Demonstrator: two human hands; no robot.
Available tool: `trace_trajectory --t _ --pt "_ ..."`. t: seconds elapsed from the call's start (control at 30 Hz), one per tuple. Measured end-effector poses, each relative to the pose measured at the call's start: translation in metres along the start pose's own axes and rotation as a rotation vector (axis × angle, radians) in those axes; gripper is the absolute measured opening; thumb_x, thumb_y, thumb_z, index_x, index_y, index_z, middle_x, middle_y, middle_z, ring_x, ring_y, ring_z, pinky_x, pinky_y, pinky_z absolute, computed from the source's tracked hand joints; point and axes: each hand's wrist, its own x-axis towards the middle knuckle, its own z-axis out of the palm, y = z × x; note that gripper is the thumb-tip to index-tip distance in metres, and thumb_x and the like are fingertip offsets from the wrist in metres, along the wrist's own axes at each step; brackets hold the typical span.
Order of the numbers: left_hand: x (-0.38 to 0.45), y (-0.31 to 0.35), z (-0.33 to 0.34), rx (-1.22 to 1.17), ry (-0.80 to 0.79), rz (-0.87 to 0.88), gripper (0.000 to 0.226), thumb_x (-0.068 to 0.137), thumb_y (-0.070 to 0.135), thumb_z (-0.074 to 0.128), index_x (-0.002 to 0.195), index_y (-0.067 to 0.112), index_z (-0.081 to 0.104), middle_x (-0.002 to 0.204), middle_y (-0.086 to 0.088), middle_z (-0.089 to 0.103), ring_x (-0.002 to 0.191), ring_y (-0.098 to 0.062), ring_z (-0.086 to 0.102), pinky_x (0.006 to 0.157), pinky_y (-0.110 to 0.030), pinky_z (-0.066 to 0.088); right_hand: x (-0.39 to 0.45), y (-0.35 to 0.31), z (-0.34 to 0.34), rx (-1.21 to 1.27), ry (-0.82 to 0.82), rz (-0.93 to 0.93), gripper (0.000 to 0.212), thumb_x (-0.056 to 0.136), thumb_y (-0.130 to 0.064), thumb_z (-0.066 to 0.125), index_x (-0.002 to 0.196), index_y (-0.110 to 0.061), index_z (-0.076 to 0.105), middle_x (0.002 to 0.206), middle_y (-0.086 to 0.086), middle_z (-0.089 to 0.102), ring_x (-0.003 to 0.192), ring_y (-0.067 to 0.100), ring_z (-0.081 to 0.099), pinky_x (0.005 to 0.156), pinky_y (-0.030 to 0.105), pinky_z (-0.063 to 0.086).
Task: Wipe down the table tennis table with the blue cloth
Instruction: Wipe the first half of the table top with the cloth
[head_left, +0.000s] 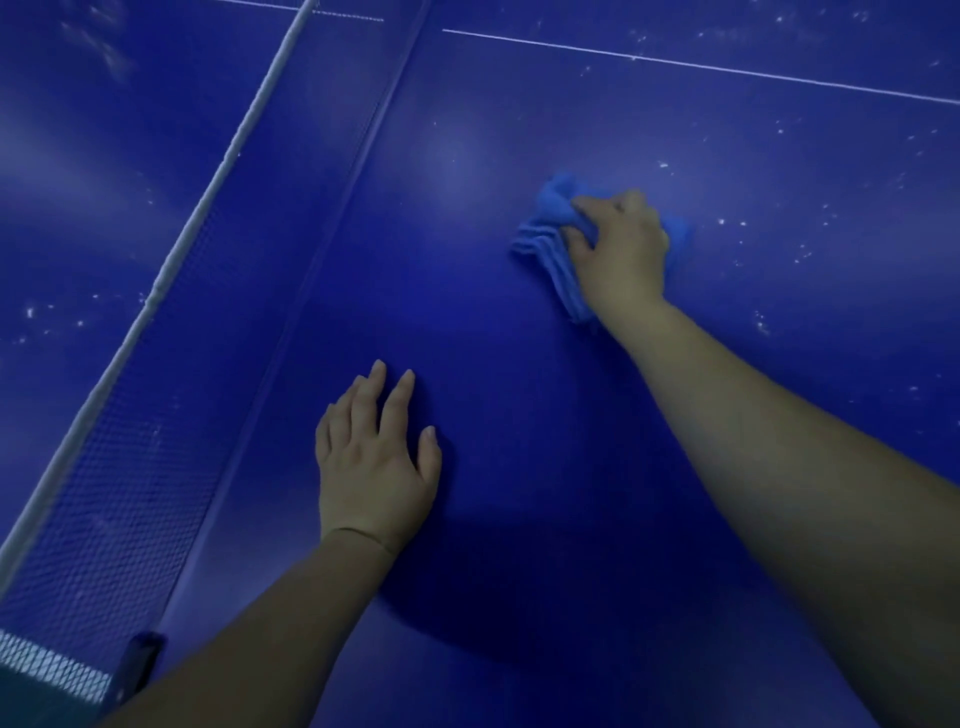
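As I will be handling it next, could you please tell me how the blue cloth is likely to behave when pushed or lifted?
The blue cloth is bunched in folds under the right hand, so it is probably soft and floppy and would droop when lifted. It looks light. On the smooth table it should slide easily.

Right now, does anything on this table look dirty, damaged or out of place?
White specks litter the table right of the blue cloth gripped by the right hand, and beyond the net. Nothing looks damaged. The left hand rests flat.
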Motion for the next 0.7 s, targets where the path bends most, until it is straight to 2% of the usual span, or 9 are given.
trace_trajectory --t 0.07,0.13,0.23,0.33,0.4,0.5,0.57,0.63,0.7 --pt "0.003 -0.002 -0.002 -0.030 0.008 0.010 0.059 0.092 0.045 0.036 0.145 0.020 0.042 0.155 -0.005 0.032 0.142 -0.026 0.028 0.118 -0.048 0.020 -0.025 0.008 -0.006 -0.015 0.102 0.152 0.035 0.093 -0.032 0.056 0.127 -0.025 0.061 0.113 0.011 0.053 0.107 0.030 0.050 0.094 0.040 0.035" --pt "0.014 -0.007 -0.003 -0.068 0.018 0.047 0.056 0.090 0.042 0.044 0.141 0.019 0.047 0.151 -0.005 0.037 0.137 -0.026 0.034 0.116 -0.047 0.023 -0.053 0.001 -0.002 -0.009 0.106 0.172 0.035 0.091 -0.031 0.059 0.125 -0.024 0.062 0.109 0.010 0.053 0.105 0.030 0.050 0.094 0.042 0.035" --pt "0.049 -0.014 -0.008 -0.074 0.040 0.088 0.052 0.092 0.037 0.052 0.140 0.018 0.047 0.150 -0.005 0.037 0.136 -0.026 0.034 0.116 -0.045 0.022 -0.060 -0.031 0.012 0.043 -0.007 -0.063 0.033 0.088 -0.028 0.063 0.121 -0.023 0.065 0.105 0.011 0.055 0.100 0.032 0.052 0.089 0.044 0.040" --pt "0.096 -0.018 -0.013 -0.062 0.036 0.085 0.056 0.092 0.039 0.051 0.143 0.017 0.043 0.154 -0.005 0.032 0.140 -0.025 0.027 0.118 -0.042 0.018 -0.021 -0.053 0.025 0.017 -0.143 -0.248 0.034 0.090 -0.030 0.061 0.124 -0.024 0.063 0.110 0.011 0.054 0.106 0.031 0.051 0.090 0.042 0.037" --pt "0.116 -0.019 -0.013 -0.034 0.011 0.116 0.057 0.093 0.041 0.047 0.144 0.017 0.041 0.155 -0.004 0.030 0.141 -0.024 0.025 0.118 -0.041 0.017 0.007 -0.042 0.025 -0.058 -0.106 -0.154 0.034 0.091 -0.033 0.058 0.125 -0.026 0.062 0.115 0.011 0.054 0.109 0.032 0.050 0.091 0.040 0.036" --pt "0.122 -0.021 -0.012 -0.020 -0.012 0.175 0.057 0.093 0.042 0.042 0.144 0.017 0.041 0.154 -0.005 0.031 0.140 -0.026 0.028 0.118 -0.044 0.022 0.011 -0.011 0.015 -0.104 0.126 0.203 0.034 0.092 -0.033 0.054 0.125 -0.025 0.061 0.115 0.013 0.053 0.108 0.033 0.050 0.091 0.039 0.036" --pt "0.121 -0.021 -0.012 -0.020 -0.004 0.186 0.055 0.093 0.041 0.042 0.143 0.017 0.043 0.153 -0.006 0.034 0.138 -0.028 0.030 0.117 -0.045 0.025 -0.008 -0.020 0.021 -0.096 0.178 0.267 0.034 0.091 -0.031 0.057 0.123 -0.022 0.063 0.111 0.014 0.054 0.104 0.035 0.051 0.090 0.042 0.037" --pt "0.123 -0.020 -0.012 -0.021 -0.002 0.185 0.054 0.092 0.040 0.043 0.141 0.016 0.045 0.151 -0.007 0.036 0.136 -0.030 0.033 0.115 -0.047 0.027 -0.010 -0.050 0.036 -0.040 0.085 0.070 0.031 0.087 -0.027 0.061 0.117 -0.021 0.067 0.104 0.015 0.055 0.097 0.037 0.053 0.084 0.044 0.039" --pt "0.121 -0.019 -0.012 -0.015 0.009 0.190 0.054 0.090 0.039 0.044 0.138 0.015 0.048 0.149 -0.009 0.039 0.133 -0.032 0.036 0.114 -0.048 0.029 0.005 -0.086 0.053 0.025 -0.091 -0.230 0.029 0.087 -0.025 0.062 0.115 -0.022 0.068 0.101 0.013 0.056 0.096 0.035 0.054 0.081 0.043 0.041"
